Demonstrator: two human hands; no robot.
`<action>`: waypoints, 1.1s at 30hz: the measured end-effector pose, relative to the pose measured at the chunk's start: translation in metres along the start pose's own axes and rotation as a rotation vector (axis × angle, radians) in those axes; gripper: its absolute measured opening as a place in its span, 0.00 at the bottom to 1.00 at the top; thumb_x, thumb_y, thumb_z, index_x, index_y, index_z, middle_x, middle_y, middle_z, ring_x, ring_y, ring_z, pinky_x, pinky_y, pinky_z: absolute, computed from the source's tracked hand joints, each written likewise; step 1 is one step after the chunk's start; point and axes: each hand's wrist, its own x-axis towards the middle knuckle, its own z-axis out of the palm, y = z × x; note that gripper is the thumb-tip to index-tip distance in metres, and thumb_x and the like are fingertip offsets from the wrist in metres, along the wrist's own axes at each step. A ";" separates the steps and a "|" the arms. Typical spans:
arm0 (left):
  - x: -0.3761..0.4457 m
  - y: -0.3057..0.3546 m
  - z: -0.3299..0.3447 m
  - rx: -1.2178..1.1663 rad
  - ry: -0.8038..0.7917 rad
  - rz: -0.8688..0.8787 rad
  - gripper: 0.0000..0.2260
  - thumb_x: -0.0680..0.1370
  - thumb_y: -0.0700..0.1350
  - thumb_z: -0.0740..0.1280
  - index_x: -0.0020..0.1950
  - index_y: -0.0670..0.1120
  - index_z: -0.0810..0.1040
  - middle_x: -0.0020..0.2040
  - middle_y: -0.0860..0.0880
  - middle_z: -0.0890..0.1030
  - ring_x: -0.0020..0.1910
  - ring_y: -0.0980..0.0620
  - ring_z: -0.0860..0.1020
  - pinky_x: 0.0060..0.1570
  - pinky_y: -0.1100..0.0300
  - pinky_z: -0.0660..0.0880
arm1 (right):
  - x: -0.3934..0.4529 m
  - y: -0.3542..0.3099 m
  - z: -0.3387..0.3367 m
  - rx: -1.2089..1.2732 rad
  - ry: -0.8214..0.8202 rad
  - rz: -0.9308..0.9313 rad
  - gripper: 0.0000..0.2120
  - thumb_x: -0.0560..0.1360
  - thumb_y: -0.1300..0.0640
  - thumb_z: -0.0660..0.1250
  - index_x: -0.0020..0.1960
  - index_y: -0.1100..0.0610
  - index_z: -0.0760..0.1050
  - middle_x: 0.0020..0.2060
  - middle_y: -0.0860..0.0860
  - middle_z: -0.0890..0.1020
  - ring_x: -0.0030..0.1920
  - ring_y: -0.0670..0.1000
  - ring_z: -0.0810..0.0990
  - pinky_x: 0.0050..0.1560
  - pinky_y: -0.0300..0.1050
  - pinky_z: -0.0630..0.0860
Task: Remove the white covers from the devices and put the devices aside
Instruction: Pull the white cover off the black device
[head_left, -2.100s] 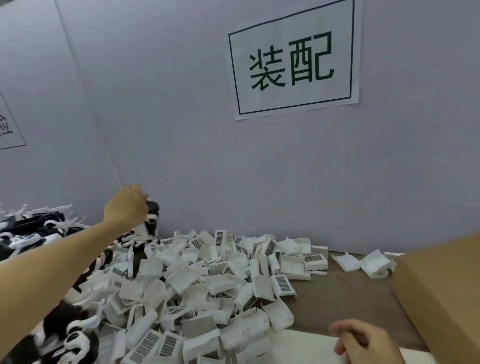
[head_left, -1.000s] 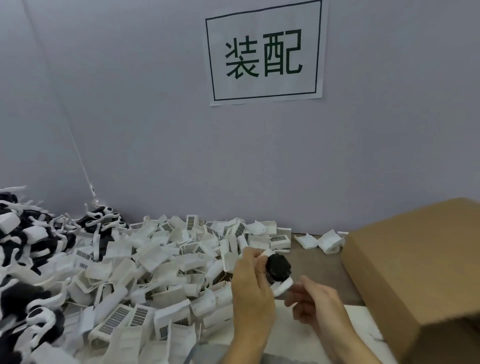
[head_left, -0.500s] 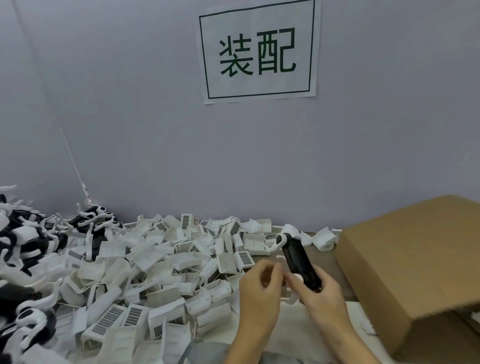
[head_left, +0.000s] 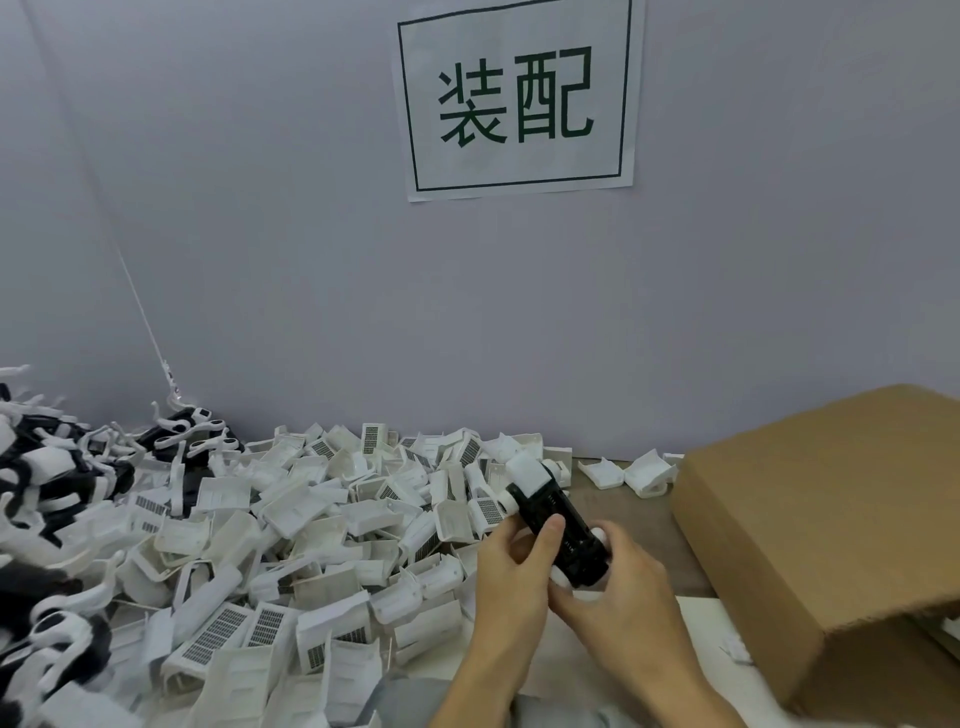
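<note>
a person holds one black device (head_left: 558, 527) in both hands above the table (head_left: 636, 512), in front of a grey wall (head_left: 311, 260). the right hand (head_left: 621, 587) cups the device's near end from below, fingers curled round it. the left hand (head_left: 511, 564) grips it from the left side, thumb laid across the black body near its middle. the device tilts away from the person, its far end rising up and to the left beyond both hands. a white cover (head_left: 527, 470) sits on that far end, clear of the fingers. behind and left of the hands lies a heap of loose covers (head_left: 311, 519), many showing barcode labels. further left is a pile of black devices with white parts (head_left: 47, 467). a cardboard box (head_left: 831, 519) stands just right of the hands. a sign (head_left: 519, 98) with green characters hangs on the wall.
</note>
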 end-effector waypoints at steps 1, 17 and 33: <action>-0.001 0.000 0.000 0.023 -0.014 0.017 0.06 0.80 0.41 0.70 0.55 0.43 0.83 0.46 0.50 0.88 0.47 0.55 0.86 0.44 0.69 0.78 | 0.000 -0.001 -0.002 -0.009 0.012 0.007 0.22 0.62 0.34 0.74 0.50 0.42 0.73 0.41 0.41 0.82 0.43 0.41 0.80 0.44 0.46 0.80; 0.004 -0.013 -0.001 0.349 -0.142 0.277 0.18 0.76 0.30 0.67 0.58 0.52 0.81 0.50 0.56 0.86 0.52 0.55 0.84 0.55 0.54 0.81 | 0.002 0.010 0.000 0.397 -0.021 -0.042 0.29 0.75 0.70 0.65 0.67 0.41 0.72 0.57 0.34 0.81 0.63 0.38 0.76 0.60 0.39 0.75; -0.001 -0.015 -0.002 0.686 -0.328 0.457 0.18 0.75 0.32 0.65 0.60 0.48 0.82 0.51 0.52 0.84 0.47 0.61 0.81 0.46 0.68 0.76 | 0.014 0.016 0.000 0.621 0.246 0.164 0.17 0.65 0.55 0.82 0.51 0.50 0.80 0.37 0.41 0.85 0.37 0.41 0.84 0.32 0.31 0.77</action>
